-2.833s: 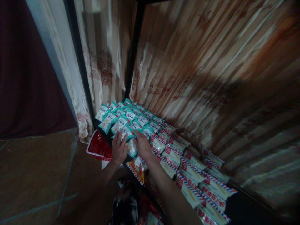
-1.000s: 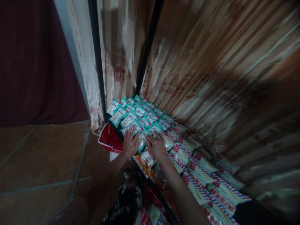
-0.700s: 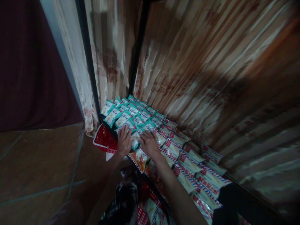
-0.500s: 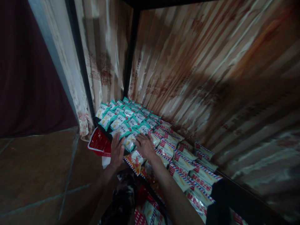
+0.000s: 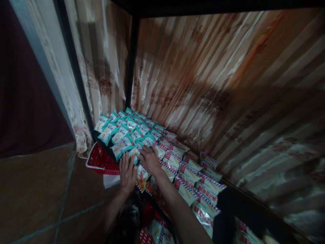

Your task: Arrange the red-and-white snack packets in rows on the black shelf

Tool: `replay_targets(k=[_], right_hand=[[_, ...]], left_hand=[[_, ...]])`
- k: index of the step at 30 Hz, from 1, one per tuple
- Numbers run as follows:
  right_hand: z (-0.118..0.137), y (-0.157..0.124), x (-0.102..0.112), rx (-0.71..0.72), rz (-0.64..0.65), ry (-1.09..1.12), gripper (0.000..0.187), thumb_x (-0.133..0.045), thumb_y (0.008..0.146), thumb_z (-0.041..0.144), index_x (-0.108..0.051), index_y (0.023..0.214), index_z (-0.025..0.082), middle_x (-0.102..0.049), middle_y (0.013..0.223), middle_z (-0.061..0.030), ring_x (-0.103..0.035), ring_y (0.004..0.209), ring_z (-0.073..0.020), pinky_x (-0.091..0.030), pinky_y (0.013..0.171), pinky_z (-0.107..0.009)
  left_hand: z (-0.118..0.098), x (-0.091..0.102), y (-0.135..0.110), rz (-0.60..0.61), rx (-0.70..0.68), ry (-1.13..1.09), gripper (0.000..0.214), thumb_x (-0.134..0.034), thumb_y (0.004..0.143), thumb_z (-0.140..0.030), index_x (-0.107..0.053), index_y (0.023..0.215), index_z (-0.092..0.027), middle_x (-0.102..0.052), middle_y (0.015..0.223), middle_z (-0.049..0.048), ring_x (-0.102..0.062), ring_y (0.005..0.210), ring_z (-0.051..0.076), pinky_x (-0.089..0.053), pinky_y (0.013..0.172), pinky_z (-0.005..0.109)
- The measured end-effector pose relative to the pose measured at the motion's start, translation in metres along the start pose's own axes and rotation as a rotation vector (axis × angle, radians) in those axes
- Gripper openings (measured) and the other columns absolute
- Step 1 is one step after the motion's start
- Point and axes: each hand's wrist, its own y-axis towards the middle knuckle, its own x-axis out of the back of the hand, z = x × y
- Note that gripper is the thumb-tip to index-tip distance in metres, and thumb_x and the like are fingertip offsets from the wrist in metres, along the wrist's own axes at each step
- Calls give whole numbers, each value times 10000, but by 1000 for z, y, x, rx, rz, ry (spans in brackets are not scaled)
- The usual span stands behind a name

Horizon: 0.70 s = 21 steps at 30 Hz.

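**Head view: both hands flat on the packet rows at the shelf's front edge**

Head camera, dim light, some blur at the right.

Object: teal packets, small glossy pillow bags with white panels and a yellow mark, lie in overlapping rows on the left end of a black shelf. One pale packet with teal trim sits at the front of this block, between the two hands.

Left hand: palm down, fingers straight and together, fingertips on the front teal row just beside the pale packet. Nothing is clasped; the hand lies flat.

Right hand: palm down, fingers spread, resting on the packets where teal meets the striped packets. It is unclenched and presses rather than grasps.

The striped packets, white with red and blue edging, fill the shelf to the right in tilted rows. An orange packet hangs over the front edge below the hands.

Edges and room:
- A black post stands at the back left corner.
- A pleated curtain closes the back, touching the rear rows.
- A dark board spans overhead.
- A red basket sits below the left front corner, near the left hand.
- Bare shelf shows to the right of the striped rows.
- Tiled floor lies open to the left.
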Motion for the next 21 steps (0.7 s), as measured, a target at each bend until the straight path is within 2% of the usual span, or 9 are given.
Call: replay_targets(k=[4,10,13,18,21], right_hand=[[5,-7,5,0,-50,20,295,-484,923,296,-648,1151,205,-591,1301,-105,-424,1324,-231,-209,1129,-503],[13,-42,18,-56,-251,86,322,-429,944,316,-656,1144,205,-560,1338,-97,-413,1332,-226,-268,1117,-482],[12,-71,25,-97,-365,113,337,-395,954,313,-644,1162,222,-558,1342,-85,-403,1339,-223,-303,1104,-487],[9,-135,36,-157,-581,139,297,-415,935,253,-664,1089,200,-607,1271,-105,-481,1274,-229,-400,1046,-489],[11,-179,41,-229,-606,123,277,-439,926,250,-648,1108,235,-619,1250,-92,-504,1250,-240,-443,1001,-514]], left_hand=[[-2,-3,-3,-48,15,16,520,-332,962,-253,-248,1475,-219,-190,1557,114,-161,1435,274,-206,1128,525],[-3,4,-11,-36,13,10,524,-332,963,-264,-238,1477,-235,-179,1562,104,-161,1433,289,-208,1127,537],[-11,11,-13,-36,5,7,533,-330,962,-267,-223,1482,-213,-156,1566,110,-139,1437,291,-195,1133,535],[-30,14,-16,63,-130,-10,517,-330,959,-282,-279,1466,-195,-180,1559,116,-155,1435,284,-163,1147,520],[-35,10,-18,79,-149,-11,517,-346,951,-272,-303,1457,-175,-177,1558,129,-156,1435,287,-179,1145,509]])
